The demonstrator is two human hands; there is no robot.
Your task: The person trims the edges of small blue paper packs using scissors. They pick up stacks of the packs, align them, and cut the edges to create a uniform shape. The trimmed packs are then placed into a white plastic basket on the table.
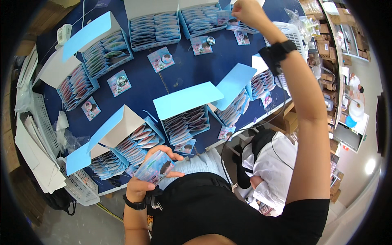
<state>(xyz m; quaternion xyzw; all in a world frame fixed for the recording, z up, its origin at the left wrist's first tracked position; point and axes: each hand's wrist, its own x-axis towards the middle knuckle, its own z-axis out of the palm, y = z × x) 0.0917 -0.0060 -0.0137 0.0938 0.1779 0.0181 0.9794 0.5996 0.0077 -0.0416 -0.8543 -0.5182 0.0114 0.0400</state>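
Close to my body, my left hand (139,185) is closed round a light blue flat packet (154,169) printed with a dark-haired figure. Whether it is one packet or a small stack, I cannot tell. My right hand (250,14) reaches to the far side of the table, its fingers pinched on a small printed packet (223,17) over the far box (203,18). Open light blue boxes full of upright packets stand about the table, among them a middle one (185,122) and a near-left one (136,141). Cards with round badges, like this one (161,59), lie before several boxes.
The table (143,94) is dark blue. White plastic baskets (81,183) with papers stand at its left edge, and another basket (292,38) at the right. A seated person in white (269,163) is near on the right. A black cable (261,125) crosses the table's right edge.
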